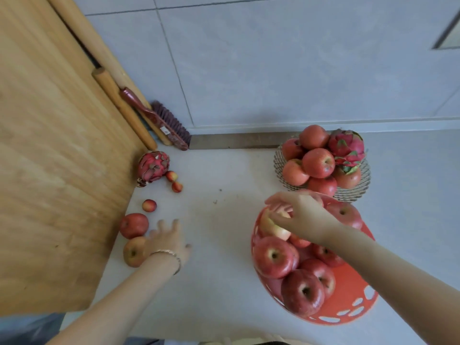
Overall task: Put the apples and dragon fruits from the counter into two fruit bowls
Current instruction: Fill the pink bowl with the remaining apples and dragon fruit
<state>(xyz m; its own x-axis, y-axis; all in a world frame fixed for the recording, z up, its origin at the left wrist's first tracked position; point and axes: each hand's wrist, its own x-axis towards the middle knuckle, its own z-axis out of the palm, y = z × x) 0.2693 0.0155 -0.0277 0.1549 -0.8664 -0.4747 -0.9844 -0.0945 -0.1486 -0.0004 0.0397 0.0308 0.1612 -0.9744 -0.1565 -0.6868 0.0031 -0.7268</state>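
Observation:
My right hand (302, 215) is over the red plastic bowl (348, 307), fingers wrapped on a pale pink apple (272, 225) at the bowl's far left rim. Several red apples (273, 256) fill that bowl. My left hand (168, 241), fingers spread and holding nothing, hovers beside a yellowish apple (133, 251) and a red apple (134, 225) on the counter's left side. Three small apples (149, 205) and a dragon fruit (153, 168) lie farther back. The wire bowl (358, 188) holds several apples and a dragon fruit (347, 149).
A large wooden board (49, 145) leans along the left, touching the counter fruit. Rolling pins (119, 103) and a red brush (164, 123) stand in the back corner. The grey tiled wall (273, 58) closes the back.

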